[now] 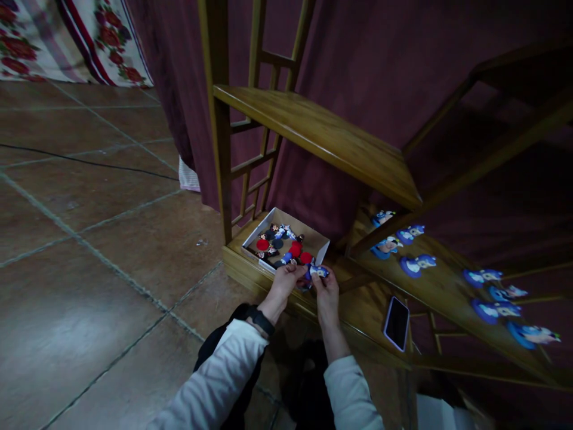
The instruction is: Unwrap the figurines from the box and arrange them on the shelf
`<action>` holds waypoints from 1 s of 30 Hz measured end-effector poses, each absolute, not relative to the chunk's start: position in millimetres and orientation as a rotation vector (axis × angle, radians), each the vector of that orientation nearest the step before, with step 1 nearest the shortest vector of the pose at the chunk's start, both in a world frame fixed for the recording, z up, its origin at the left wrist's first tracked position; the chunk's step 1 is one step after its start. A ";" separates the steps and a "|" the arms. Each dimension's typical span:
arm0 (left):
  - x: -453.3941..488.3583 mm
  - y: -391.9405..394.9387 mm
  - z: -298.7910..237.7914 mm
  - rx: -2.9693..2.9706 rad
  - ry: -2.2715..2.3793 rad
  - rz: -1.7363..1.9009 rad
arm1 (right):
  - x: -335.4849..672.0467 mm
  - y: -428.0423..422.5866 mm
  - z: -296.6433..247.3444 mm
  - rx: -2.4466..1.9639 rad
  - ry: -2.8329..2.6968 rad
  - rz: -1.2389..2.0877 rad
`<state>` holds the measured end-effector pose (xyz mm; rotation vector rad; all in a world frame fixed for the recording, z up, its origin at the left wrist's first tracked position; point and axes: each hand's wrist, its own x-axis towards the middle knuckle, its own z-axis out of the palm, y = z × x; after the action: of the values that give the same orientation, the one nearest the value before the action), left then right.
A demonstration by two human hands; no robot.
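Observation:
A small blue-and-white figurine (319,271) is between my two hands, just over the near right corner of a shallow cardboard box (317,234). My right hand (327,294) pinches its white-and-blue upper part. At its dark blue base, my left hand (285,286) has thumb and fingers closed, with a dark watch band on the wrist. Inside the box lie several more figurines (283,230), some dark and some blue and white, with red round bases (295,248) among them. Fingers partly hide the held figurine.
The box stands on the lower wooden shelf (353,301), below an upper shelf board (313,128). To the right, several blue-and-white figurines (418,264) stand on a raised shelf. A phone (396,323) lies near the front edge. A black cable (89,161) crosses the tiled floor.

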<state>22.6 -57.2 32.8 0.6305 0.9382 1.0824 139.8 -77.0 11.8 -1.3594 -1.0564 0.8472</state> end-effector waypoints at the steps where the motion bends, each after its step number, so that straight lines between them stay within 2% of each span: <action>1: 22.1 -56.9 32.8 0.638 0.944 1.080 | 139.2 -77.1 10.7 -1.348 -1.027 0.865; 12: 21.6 -54.4 29.2 0.662 0.999 1.110 | 138.8 -77.2 2.8 -1.310 -0.932 0.931; 30: 25.0 -48.9 10.9 0.783 0.989 1.179 | 142.7 -79.2 12.7 -1.464 -1.241 0.718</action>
<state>25.0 -48.9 10.9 0.7833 0.9892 1.1792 142.7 -79.2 12.7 -1.4639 -1.2408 0.7175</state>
